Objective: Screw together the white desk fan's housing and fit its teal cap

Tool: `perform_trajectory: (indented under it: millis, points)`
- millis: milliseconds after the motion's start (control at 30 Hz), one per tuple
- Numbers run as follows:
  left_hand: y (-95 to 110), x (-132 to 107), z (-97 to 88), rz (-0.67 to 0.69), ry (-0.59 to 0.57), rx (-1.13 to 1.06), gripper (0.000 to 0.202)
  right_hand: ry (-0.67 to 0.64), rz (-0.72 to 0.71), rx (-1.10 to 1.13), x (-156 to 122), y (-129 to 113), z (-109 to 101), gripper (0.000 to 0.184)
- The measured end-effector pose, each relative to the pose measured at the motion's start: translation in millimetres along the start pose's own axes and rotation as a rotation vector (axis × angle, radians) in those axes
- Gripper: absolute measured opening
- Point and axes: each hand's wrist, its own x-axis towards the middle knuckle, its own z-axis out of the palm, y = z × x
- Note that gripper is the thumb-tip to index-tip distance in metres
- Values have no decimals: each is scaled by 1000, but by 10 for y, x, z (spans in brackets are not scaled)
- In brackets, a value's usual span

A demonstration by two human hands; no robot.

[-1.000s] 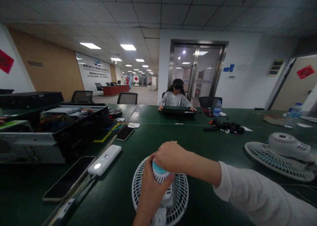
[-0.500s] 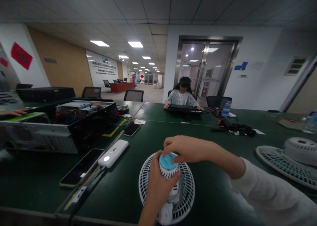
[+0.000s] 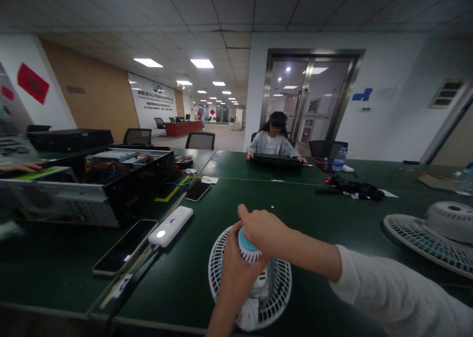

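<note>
Left hand (image 3: 236, 278): closed around the white fan motor (image 3: 253, 278) from near side.
Right hand (image 3: 260, 233): pressed over the blue cap (image 3: 244, 239), fingers curled down.
Fan grille (image 3: 277, 297): lies on the green table (image 3: 177, 292), under the grip.
Left of grip: white power bank (image 3: 170, 226), phone (image 3: 124, 247).

The person is wearing a soft white top, and its thick, bumpy sleeve (image 3: 384, 297) is showing at 4 o'clock. The sleeve is looking fluffy, like a warm sweater, and it is ending in a loose, wide cuff (image 3: 342, 265) partway along the right arm (image 3: 299, 251). Past the cuff, the arm is showing bare skin. The right hand (image 3: 260, 231) is bare too. At 6 o'clock, the left hand (image 3: 240, 273) and the left arm (image 3: 221, 320) are showing bare skin as well.
</note>
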Motion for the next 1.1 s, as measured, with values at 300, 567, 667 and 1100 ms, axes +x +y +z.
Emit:
perform_trajectory:
  millis: [300, 567, 667, 1100]
  points:
    - [-16, -15, 1, -10, -14, 45, 67, -73, -286, 134, -250, 310, -324, 27]
    - [22, -16, -1, 5, -4, 43, 65, -94, -382, 16, -117, 217, -267, 21]
    - [28, -19, 5, 4, 10, 28, 65, -27, -234, -21, -67, 107, -129, 23]
    - [19, -20, 3, -57, 17, 49, 68, -35, -472, 4, -212, 387, -254, 30]
